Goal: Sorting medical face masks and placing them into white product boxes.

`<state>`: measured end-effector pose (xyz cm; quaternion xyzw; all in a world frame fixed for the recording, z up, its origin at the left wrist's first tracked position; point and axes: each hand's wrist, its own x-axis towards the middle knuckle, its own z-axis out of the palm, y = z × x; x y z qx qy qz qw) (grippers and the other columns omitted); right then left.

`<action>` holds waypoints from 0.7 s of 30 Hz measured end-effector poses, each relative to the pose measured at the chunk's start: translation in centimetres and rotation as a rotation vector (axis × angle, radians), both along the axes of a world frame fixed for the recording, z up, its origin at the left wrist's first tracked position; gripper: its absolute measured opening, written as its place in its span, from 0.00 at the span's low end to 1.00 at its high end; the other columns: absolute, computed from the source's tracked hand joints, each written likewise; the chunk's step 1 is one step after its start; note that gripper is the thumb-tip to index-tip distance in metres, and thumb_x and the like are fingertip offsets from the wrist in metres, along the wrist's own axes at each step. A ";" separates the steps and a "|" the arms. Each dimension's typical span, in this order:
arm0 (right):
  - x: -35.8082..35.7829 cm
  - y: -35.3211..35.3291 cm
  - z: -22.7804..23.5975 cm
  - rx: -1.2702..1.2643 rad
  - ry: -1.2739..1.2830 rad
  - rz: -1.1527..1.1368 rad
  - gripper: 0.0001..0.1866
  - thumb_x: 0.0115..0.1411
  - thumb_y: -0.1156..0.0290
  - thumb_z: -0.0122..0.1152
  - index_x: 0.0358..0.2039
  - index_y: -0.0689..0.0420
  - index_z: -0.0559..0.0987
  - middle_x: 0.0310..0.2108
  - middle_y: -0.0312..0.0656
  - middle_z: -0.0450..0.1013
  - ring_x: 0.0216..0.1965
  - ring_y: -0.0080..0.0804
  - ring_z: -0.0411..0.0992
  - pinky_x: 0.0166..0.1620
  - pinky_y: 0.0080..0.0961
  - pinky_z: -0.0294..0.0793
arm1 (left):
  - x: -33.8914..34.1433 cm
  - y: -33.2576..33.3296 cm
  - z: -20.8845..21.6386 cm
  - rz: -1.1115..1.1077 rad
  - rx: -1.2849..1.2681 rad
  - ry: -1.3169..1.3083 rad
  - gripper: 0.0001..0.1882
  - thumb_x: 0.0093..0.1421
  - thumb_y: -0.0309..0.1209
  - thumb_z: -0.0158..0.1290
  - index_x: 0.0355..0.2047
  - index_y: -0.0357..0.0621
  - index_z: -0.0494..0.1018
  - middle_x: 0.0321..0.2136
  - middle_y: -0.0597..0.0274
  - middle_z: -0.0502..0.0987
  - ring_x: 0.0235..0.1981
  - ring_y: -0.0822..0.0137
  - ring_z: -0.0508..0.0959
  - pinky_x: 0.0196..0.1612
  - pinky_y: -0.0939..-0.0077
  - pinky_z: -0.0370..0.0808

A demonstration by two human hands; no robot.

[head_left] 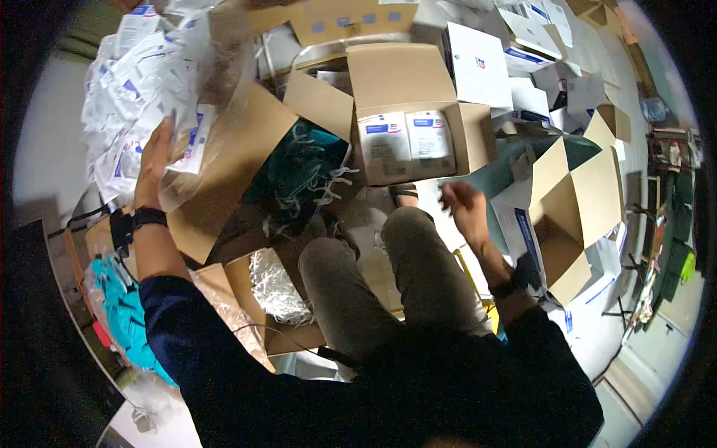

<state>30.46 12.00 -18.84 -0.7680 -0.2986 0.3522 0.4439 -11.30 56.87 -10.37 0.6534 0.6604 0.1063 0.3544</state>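
My left hand (155, 155) reaches to a clear plastic bag full of white packets (142, 82) with blue print, at the upper left. The fingers that show are stretched upward along the bag; others are hidden. Just right of this hand is one white packet (196, 140). My right hand (464, 207) hovers over the right knee with loosely curled fingers, and nothing shows in it. In front of my knees, an open cardboard box (399, 78) holds two stacks of white packets (408, 142), side by side.
Left of that box, a dark green bin (291, 168) has white straps over its edge. An open carton (571, 201) stands on the right, and white boxes (478, 71) are piled behind. Shredded white filler (276, 287) and teal cloth-like items (123, 313) lie lower left.
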 end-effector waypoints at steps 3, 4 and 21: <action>3.8 5.1 -5.4 -0.056 -0.028 -0.002 0.12 0.62 0.68 0.58 0.36 0.66 0.81 0.24 0.43 0.78 0.22 0.26 0.74 0.29 0.25 0.74 | -0.8 2.1 -1.2 -0.090 -0.028 0.223 0.47 0.59 0.69 0.36 0.64 0.42 0.60 0.63 0.46 0.62 0.64 0.52 0.62 0.65 0.66 0.55; 4.3 7.2 -7.5 0.003 -0.025 0.031 0.12 0.62 0.68 0.59 0.37 0.66 0.81 0.25 0.45 0.79 0.24 0.28 0.75 0.30 0.25 0.74 | -1.6 2.9 -1.8 -0.101 -0.026 0.236 0.47 0.59 0.69 0.35 0.64 0.43 0.60 0.62 0.46 0.63 0.64 0.52 0.62 0.65 0.66 0.55; 4.8 18.2 -17.1 -0.357 -0.218 -0.070 0.32 0.37 0.64 0.80 0.40 0.68 0.75 0.35 0.47 0.78 0.37 0.32 0.76 0.39 0.27 0.76 | 0.9 0.5 -3.2 -0.016 0.419 0.436 0.39 0.64 0.63 0.29 0.51 0.46 0.75 0.46 0.38 0.76 0.52 0.41 0.72 0.59 0.55 0.61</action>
